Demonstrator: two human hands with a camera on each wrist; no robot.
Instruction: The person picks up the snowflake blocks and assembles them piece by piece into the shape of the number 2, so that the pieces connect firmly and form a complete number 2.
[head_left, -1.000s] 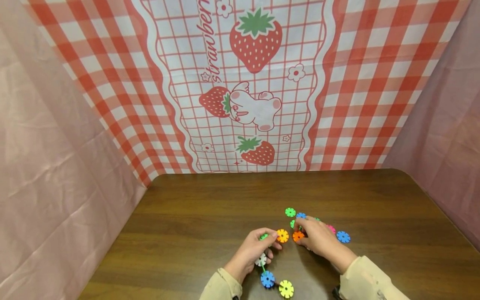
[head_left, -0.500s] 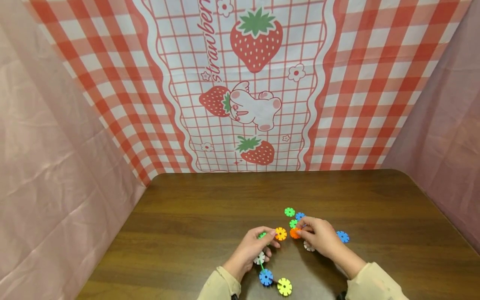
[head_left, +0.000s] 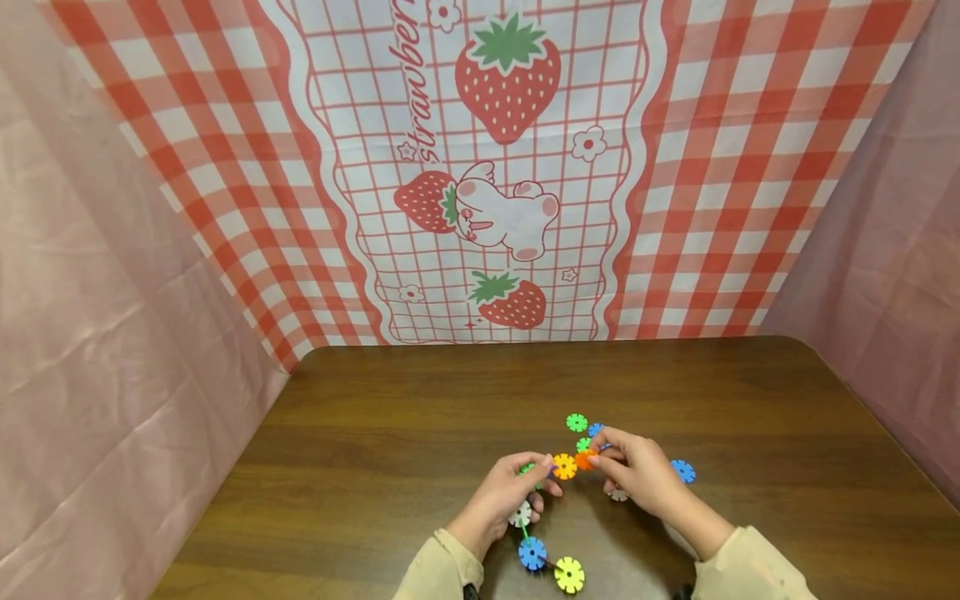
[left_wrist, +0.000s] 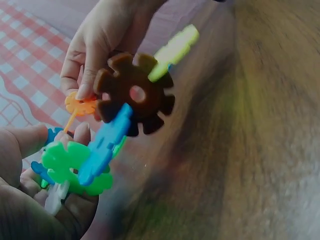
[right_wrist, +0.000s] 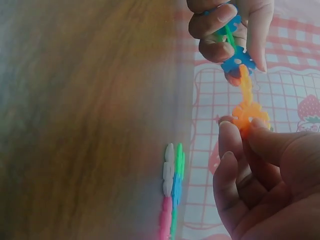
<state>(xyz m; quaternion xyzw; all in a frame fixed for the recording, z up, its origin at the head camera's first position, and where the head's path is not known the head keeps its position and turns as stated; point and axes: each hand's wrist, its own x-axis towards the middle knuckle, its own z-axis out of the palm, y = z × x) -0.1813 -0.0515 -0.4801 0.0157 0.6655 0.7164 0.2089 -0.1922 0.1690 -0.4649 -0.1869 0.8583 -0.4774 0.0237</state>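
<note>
My left hand (head_left: 510, 492) grips a chain of notched plastic discs slotted into each other. In the left wrist view a green disc (left_wrist: 60, 160), a blue disc (left_wrist: 100, 152), a brown disc (left_wrist: 117, 92) and a yellow disc (left_wrist: 177, 50) trail from the palm. Beyond the fingertips sticks out a yellow-orange disc (head_left: 565, 467), seen edge-on in the right wrist view. My right hand (head_left: 636, 467) pinches an orange disc (right_wrist: 250, 112) between thumb and fingers, its edge right at the yellow-orange disc. Fingers hide part of the chain.
On the brown wooden table (head_left: 390, 425), loose discs lie around the right hand: a green disc (head_left: 577, 422), a blue disc (head_left: 683, 472) and a pale disc (head_left: 618, 495), among several. A checked strawberry cloth (head_left: 690, 208) hangs behind the table, with pink cloth at both sides.
The right hand has lifted the orange disc from among the loose discs and brought it left to the yellow-orange disc. The left hand has stayed nearly still, holding the chain.
</note>
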